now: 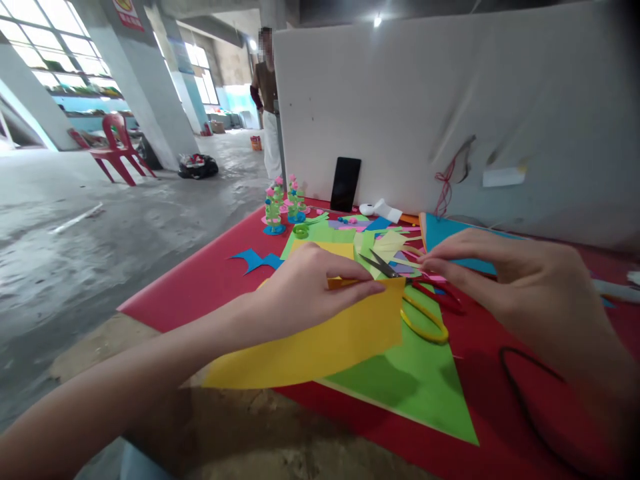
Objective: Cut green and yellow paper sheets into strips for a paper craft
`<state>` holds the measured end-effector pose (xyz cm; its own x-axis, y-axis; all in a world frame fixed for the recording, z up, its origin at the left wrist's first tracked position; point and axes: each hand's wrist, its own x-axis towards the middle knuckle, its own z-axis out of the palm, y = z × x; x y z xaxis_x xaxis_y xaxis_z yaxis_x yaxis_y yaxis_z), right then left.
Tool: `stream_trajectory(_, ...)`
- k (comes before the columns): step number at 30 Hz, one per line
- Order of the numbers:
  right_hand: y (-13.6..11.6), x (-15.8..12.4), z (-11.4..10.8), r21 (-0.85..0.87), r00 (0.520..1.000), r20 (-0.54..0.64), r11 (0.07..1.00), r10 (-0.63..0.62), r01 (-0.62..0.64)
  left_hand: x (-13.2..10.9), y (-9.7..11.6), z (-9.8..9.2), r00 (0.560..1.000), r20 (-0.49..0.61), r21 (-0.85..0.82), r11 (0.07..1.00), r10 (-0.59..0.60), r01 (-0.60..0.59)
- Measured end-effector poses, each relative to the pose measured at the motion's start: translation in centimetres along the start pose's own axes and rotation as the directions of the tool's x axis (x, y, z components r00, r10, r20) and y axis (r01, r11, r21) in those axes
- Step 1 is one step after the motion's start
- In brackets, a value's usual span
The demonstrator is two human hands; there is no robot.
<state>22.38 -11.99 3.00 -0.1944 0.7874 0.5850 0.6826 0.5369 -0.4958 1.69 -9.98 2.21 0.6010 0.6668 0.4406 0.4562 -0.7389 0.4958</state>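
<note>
My left hand [313, 287] pinches the top edge of a yellow paper sheet [320, 343], fingers closed on its folded rim. That sheet lies partly over a green paper sheet [420, 383] on the red table [200, 280]. My right hand [515, 287] hovers just right of the yellow sheet's corner, its fingers drawn together; what they hold is hidden. Yellow-handled scissors [415, 310] lie between the hands, blades pointing up-left.
Paper scraps [385, 243], a blue sheet [450, 233] and small paper flower towers [283, 200] sit further back. A black phone [345, 184] leans on a white board [450, 113]. A black cord [530, 393] lies at right. A person [267, 100] stands beyond; red chair [117, 147] at left.
</note>
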Motion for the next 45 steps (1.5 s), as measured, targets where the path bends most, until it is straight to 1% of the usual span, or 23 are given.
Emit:
stream_trajectory(1,0.2,0.1,-0.1,0.028,0.998,0.023,0.998,0.057,-0.057,0.2,0.2,0.0,0.999,0.011,-0.055,0.998,-0.039,0.04)
stream_trajectory(3,0.5,0.3,0.1,0.087,0.985,0.131,0.988,0.115,-0.127,0.7,0.4,0.0,0.994,0.051,-0.138,0.985,-0.097,0.103)
stream_trajectory(5,0.8,0.4,0.4,0.124,0.961,0.235,0.976,0.145,-0.178,1.0,0.4,0.1,0.985,0.102,-0.173,0.973,-0.138,0.154)
stream_trajectory(7,1.3,0.5,0.6,0.151,0.944,0.278,0.962,0.178,-0.226,1.3,0.2,0.3,0.972,0.15,-0.187,0.96,-0.181,0.207)
stream_trajectory(10,2.0,0.8,0.4,0.193,0.938,0.286,0.947,0.197,-0.258,1.7,-0.6,0.4,0.945,0.221,-0.229,0.929,-0.239,0.289)
stream_trajectory(12,2.4,0.9,0.3,0.21,0.939,0.284,0.943,0.192,-0.256,1.7,-1.3,0.6,0.937,0.241,-0.275,0.907,-0.255,0.317)
stream_trajectory(17,2.2,0.8,0.7,0.207,0.935,0.313,0.949,0.167,-0.238,1.6,-2.2,0.9,0.947,0.248,-0.355,0.89,-0.204,0.284)
stream_trajectory(20,2.0,0.7,0.9,0.189,0.922,0.344,0.949,0.177,-0.253,1.7,-2.0,0.7,0.95,0.248,-0.319,0.91,-0.188,0.263)
stream_trajectory(22,2.2,0.8,0.7,0.179,0.923,0.328,0.946,0.201,-0.27,1.7,-2.0,0.4,0.947,0.25,-0.251,0.931,-0.202,0.265)
stream_trajectory(24,2.8,1.1,0.1,0.163,0.926,0.299,0.944,0.231,-0.288,1.6,-2.3,-0.1,0.935,0.263,-0.19,0.937,-0.238,0.292)
stream_trajectory(27,4.1,1.8,-1.1,0.087,0.914,0.242,0.931,0.325,-0.354,1.1,-3.4,-0.7,0.912,0.283,-0.17,0.92,-0.298,0.353)
stream_trajectory(29,5.2,2.1,-1.8,0.013,0.896,0.216,0.917,0.387,-0.399,0.7,-4.5,-1.0,0.911,0.272,-0.176,0.915,-0.309,0.363)
stream_trajectory(30,5.8,2.2,-2.1,-0.022,0.893,0.213,0.916,0.396,-0.401,0.5,-5.1,-1.0,0.915,0.259,-0.173,0.917,-0.31,0.359)
stream_trajectory(33,7.6,2.1,-2.9,-0.12,0.905,0.238,0.936,0.352,-0.332,-0.1,-6.4,-0.7,0.918,0.236,-0.164,0.918,-0.318,0.36)
stream_trajectory(35,8.6,1.9,-3.4,-0.187,0.918,0.231,0.941,0.322,-0.282,-0.3,-6.7,-0.3,0.915,0.241,-0.167,0.915,-0.324,0.368)
stream_trajectory(38,9.0,2.0,-3.5,-0.363,0.953,0.099,0.902,0.287,-0.234,-0.6,-6.5,0.7,0.919,0.249,-0.158,0.924,-0.304,0.348)
stream_trajectory(39,8.7,2.0,-3.2,-0.401,0.964,0.062,0.891,0.257,-0.211,-0.7,-6.3,1.0,0.921,0.255,-0.149,0.929,-0.295,0.339)
stream_trajectory(40,8.3,2.0,-2.6,-0.411,0.974,0.054,0.894,0.221,-0.18,-0.7,-6.0,1.3,0.922,0.263,-0.14,0.934,-0.285,0.329)
stream_trajectory(41,7.7,1.9,-1.8,-0.395,0.978,0.067,0.905,0.198,-0.156,-0.8,-5.8,1.6,0.923,0.273,-0.132,0.94,-0.271,0.315)
stream_trajectory(42,6.9,1.8,-0.9,-0.307,0.982,0.145,0.949,0.123,-0.073,-0.8,-5.6,1.9,0.925,0.281,-0.126,0.946,-0.256,0.3)
stream_trajectory(43,6.1,1.6,0.1,-0.258,0.974,0.208,0.966,0.09,-0.034,-0.9,-5.4,2.0,0.928,0.285,-0.121,0.951,-0.24,0.283)
stream_trajectory(44,5.3,1.3,1.1,-0.209,0.958,0.28,0.978,0.061,-0.001,-0.9,-5.2,2.2,0.931,0.286,-0.116,0.957,-0.225,0.267)
stream_trajectory(45,4.7,1.0,2.0,-0.137,0.92,0.391,0.991,0.04,0.015,-1.0,-5.1,2.2,0.936,0.28,-0.106,0.962,-0.213,0.251)
